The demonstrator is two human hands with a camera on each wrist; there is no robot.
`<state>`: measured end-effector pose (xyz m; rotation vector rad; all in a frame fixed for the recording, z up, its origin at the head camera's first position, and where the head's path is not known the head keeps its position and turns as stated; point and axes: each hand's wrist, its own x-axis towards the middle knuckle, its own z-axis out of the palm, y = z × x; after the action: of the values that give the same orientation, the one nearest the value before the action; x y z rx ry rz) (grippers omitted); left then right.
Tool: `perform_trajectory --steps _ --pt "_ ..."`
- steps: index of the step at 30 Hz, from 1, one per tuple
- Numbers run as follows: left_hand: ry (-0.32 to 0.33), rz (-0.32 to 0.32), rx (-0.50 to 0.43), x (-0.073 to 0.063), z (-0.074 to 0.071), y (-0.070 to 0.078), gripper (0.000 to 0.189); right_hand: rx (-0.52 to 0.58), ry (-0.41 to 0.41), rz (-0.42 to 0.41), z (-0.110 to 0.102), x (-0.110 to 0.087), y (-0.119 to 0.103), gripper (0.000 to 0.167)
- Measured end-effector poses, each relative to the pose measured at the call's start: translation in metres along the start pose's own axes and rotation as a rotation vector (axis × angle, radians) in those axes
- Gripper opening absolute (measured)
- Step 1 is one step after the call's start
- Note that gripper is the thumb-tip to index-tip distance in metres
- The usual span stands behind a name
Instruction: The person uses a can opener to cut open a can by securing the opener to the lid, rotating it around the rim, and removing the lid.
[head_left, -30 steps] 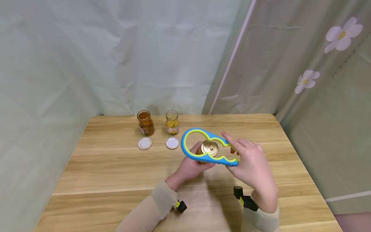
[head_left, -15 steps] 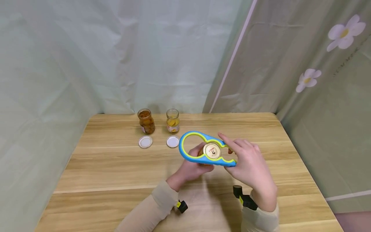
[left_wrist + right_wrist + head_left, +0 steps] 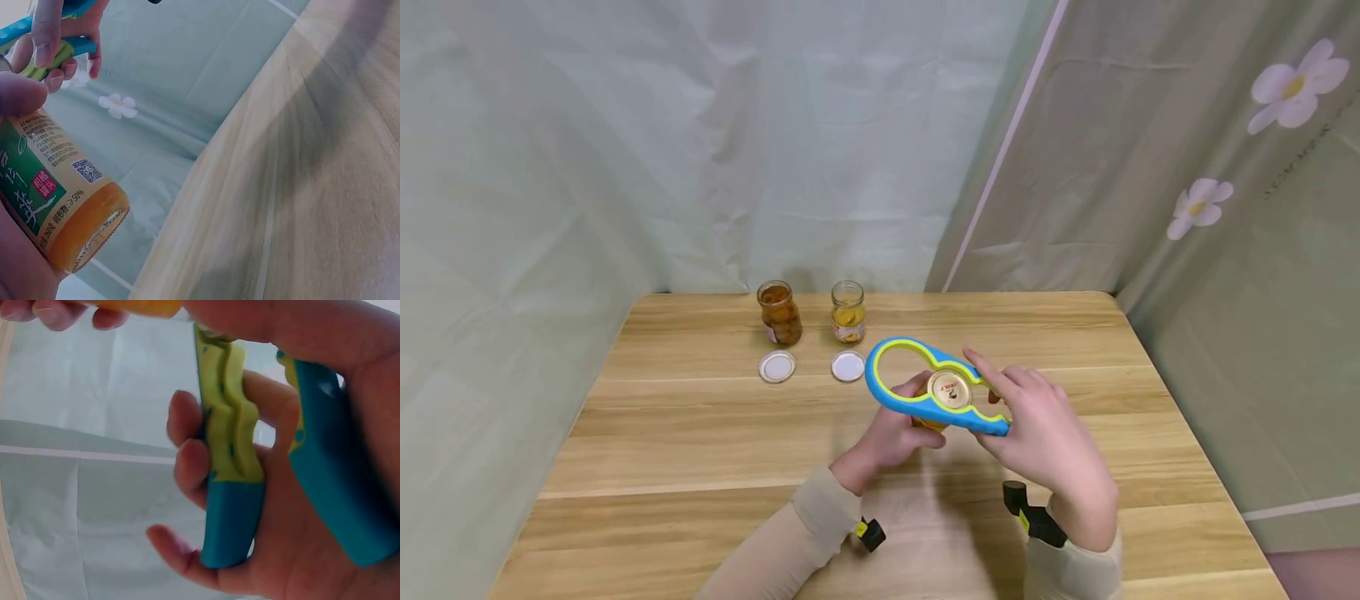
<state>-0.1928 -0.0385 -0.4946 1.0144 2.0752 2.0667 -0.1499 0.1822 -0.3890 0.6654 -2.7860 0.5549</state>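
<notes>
My left hand (image 3: 891,433) grips a glass jar (image 3: 81,194) of orange fruit with a green and cream label, held tilted above the table. Its gold lid (image 3: 950,389) faces up and sits between the scalloped inner edges of a blue and yellow jar opener (image 3: 895,402). My right hand (image 3: 1045,425) holds the opener's two free arms, its fingers curled around one of them in the right wrist view. The opener's wide loop end points left, beyond the lid.
Toward the back of the wooden table (image 3: 700,450) stand two lidless glass jars, one with brown fruit (image 3: 780,317) and one with yellow fruit (image 3: 848,317). A lid (image 3: 777,367) lies before the first, another lid (image 3: 847,366) before the second. A curtain (image 3: 850,150) hangs behind.
The opener has shifted slightly left and down, and the lid now sits snugly in its middle notch. The jar has tilted, turning its lid's face more toward the head camera.
</notes>
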Motion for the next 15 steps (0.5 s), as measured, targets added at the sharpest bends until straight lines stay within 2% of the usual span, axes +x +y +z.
perform_trajectory --steps 4,8,11,15 --pt "0.041 -0.037 -0.018 -0.001 0.003 -0.002 0.072 -0.002 -0.041 0.049 0.001 -0.001 -0.005 0.095" --pt "0.107 -0.027 -0.009 0.001 0.006 -0.002 0.067 0.002 -0.050 0.080 0.002 -0.001 -0.011 0.096" --pt "0.149 -0.030 -0.003 0.002 0.007 -0.002 0.067 -0.003 -0.033 0.079 0.003 0.000 -0.014 0.093" --pt "0.166 -0.030 -0.015 0.002 0.007 -0.002 0.068 -0.038 0.024 0.043 0.005 0.003 -0.014 0.088"
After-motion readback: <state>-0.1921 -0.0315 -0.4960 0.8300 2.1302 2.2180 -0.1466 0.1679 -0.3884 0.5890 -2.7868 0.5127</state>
